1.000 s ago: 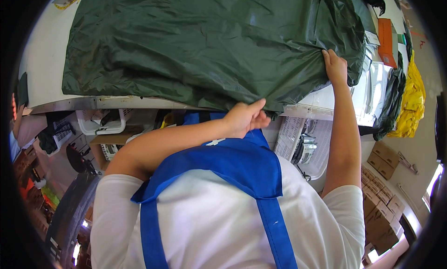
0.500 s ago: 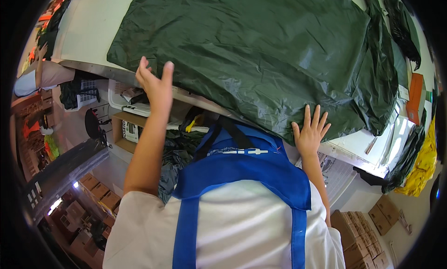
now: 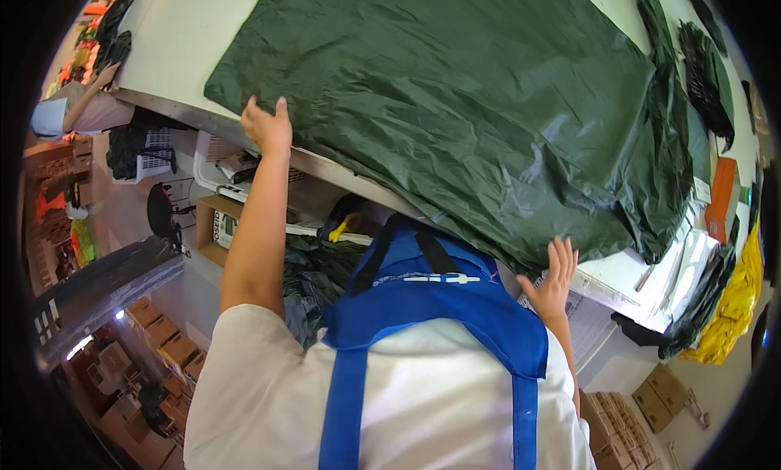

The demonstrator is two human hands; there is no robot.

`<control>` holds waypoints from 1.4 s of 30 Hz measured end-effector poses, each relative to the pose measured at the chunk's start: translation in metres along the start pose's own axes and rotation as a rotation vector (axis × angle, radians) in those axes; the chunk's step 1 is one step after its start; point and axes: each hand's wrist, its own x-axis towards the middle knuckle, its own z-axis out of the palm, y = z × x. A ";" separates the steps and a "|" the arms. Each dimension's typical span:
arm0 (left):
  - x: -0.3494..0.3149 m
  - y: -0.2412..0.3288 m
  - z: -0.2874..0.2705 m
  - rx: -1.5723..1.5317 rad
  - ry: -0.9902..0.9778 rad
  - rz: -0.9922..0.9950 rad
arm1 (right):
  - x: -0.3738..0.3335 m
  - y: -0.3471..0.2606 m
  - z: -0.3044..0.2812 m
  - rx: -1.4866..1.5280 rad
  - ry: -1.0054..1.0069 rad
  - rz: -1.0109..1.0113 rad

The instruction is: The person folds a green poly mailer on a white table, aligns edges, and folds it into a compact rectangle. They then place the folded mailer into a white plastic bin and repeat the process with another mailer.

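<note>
A large sheet of dark green, shiny, plastic-like fabric (image 3: 439,104) lies wrinkled over the white table (image 3: 179,47), its near edge running along the table's front. My left hand (image 3: 267,128) is at that near edge, toward the sheet's left corner, with thumb and fingers apart; whether it touches the fabric I cannot tell. Further right, my right hand (image 3: 553,281) is beside the near right part of the sheet, fingers up and thumb spread, holding nothing. To the right the fabric bunches into thick folds.
An orange box-like object (image 3: 720,197) and yellow fabric (image 3: 724,311) are at the right. Under the table are a cardboard box (image 3: 213,244), a white bin (image 3: 203,165) and dark crumpled fabric. Another person's arm (image 3: 91,100) reaches onto the table at far left. Stacked cartons (image 3: 622,433) stand lower right.
My left hand has come closer to the sheet's left corner, its fingers drawn in somewhat. My right hand has come off the fabric and moved down, turning its fingers upward.
</note>
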 end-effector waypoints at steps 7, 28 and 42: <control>0.049 -0.055 0.004 -0.810 -0.330 -0.792 | -0.013 0.011 -0.002 -0.203 -0.159 -0.026; 0.098 0.136 -0.022 -0.216 -0.669 0.149 | 0.187 0.155 -0.104 -0.098 0.222 0.328; -0.180 0.308 -0.019 -0.740 -0.815 1.703 | 0.215 0.198 -0.040 -0.144 0.076 0.503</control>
